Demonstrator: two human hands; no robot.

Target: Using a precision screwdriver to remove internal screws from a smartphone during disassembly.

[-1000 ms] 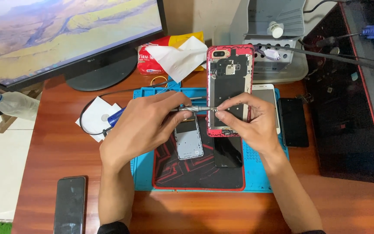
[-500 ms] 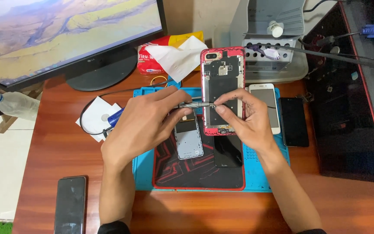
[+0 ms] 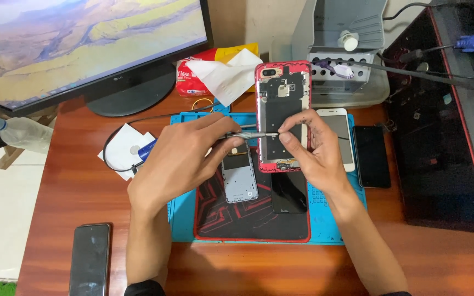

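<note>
My left hand (image 3: 185, 156) grips a thin metal screwdriver (image 3: 248, 134) whose tip points right toward the open phone. My right hand (image 3: 314, 151) holds that opened red-framed phone (image 3: 282, 104) upright over the blue work mat (image 3: 336, 211), with thumb and forefinger pinching at the screwdriver's tip against the phone's edge. The phone's back is off and its dark inner plate shows. Under the hands lie a silver phone frame (image 3: 239, 175) and a black screen panel (image 3: 289, 192) on a black and red pad (image 3: 231, 219).
A white phone (image 3: 340, 134) and a black phone (image 3: 372, 156) lie right of the mat. Another black phone (image 3: 89, 257) lies at the front left. A monitor (image 3: 83, 44), tissue pack (image 3: 215, 74), disc (image 3: 124, 153), plastic bottle (image 3: 20, 133) and grey tool holder (image 3: 346, 49) ring the desk.
The red phone has shifted left and slightly down with my right hand. My right fingers have moved up onto the screwdriver's tip. My left hand stays in place.
</note>
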